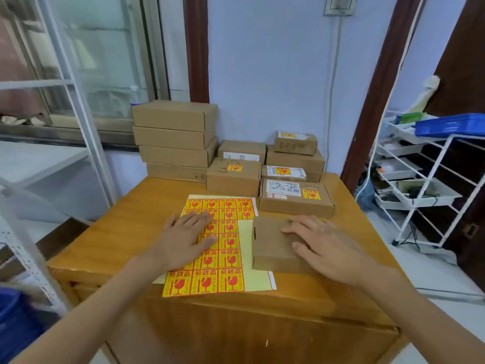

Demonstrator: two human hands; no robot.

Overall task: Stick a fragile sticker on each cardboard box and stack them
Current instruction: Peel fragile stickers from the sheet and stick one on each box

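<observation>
A sheet of yellow-and-red fragile stickers (223, 258) lies flat in the middle of the wooden table (118, 232). My left hand (183, 240) rests flat on its left part, fingers straight. To the right of the sheet sits a plain cardboard box (270, 245) with no sticker on its visible top. My right hand (322, 245) lies flat on that box, fingers spread. Behind it are boxes that carry fragile stickers: a long one (296, 198), a stack (295, 158) and a smaller box (233, 176).
A stack of plain cardboard boxes (174, 140) stands at the table's back left against the wall. A white wire rack (430, 185) with a blue basket (451, 124) stands to the right. A metal shelf frame (78, 122) and a window are at the left.
</observation>
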